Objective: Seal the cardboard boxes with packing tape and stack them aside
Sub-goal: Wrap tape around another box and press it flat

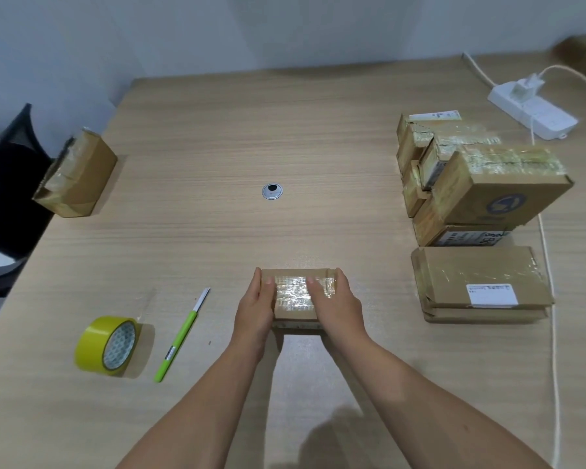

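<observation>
A small cardboard box with shiny clear tape across its top sits on the table in front of me. My left hand holds its left side, thumb on the taped top and fingers down the side. My right hand holds its right side the same way. To the left lie a yellow roll of packing tape standing on its edge and a green utility knife.
A pile of taped cardboard boxes stands at the right, with a flat box in front of it. One tilted box sits at the table's left edge. A white power strip and cable run along the right. A round grommet marks mid-table.
</observation>
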`<state>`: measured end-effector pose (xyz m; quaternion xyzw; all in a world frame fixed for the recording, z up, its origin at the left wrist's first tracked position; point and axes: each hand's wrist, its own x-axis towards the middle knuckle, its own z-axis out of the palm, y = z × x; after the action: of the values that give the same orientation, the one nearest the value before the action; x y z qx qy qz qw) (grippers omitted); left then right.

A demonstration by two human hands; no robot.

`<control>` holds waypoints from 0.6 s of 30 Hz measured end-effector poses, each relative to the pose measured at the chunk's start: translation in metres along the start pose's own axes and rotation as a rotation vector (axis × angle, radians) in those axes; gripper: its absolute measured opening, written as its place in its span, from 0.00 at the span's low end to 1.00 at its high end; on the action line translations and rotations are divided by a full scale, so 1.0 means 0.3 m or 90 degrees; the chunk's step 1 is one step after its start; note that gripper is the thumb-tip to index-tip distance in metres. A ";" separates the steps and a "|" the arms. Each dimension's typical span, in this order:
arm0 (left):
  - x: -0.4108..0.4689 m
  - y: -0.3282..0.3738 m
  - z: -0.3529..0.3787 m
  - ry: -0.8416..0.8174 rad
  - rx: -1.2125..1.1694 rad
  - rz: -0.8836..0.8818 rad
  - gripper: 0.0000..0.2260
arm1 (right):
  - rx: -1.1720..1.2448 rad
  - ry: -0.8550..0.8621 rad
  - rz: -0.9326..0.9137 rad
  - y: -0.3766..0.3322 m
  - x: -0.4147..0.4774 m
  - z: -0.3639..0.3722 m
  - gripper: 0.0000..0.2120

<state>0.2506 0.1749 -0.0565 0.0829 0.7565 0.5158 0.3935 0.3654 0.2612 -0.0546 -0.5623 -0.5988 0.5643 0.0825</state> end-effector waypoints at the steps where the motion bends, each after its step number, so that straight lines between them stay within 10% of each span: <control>1: -0.006 -0.007 -0.008 -0.015 0.024 0.005 0.32 | 0.004 -0.001 -0.007 0.003 -0.007 0.002 0.43; 18: 0.008 -0.013 -0.032 -0.058 -0.063 -0.019 0.27 | 0.033 -0.004 -0.024 0.023 -0.013 0.014 0.32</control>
<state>0.2434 0.1675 -0.0596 0.0753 0.7125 0.5423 0.4387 0.3675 0.2539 -0.0593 -0.5471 -0.5944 0.5798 0.1061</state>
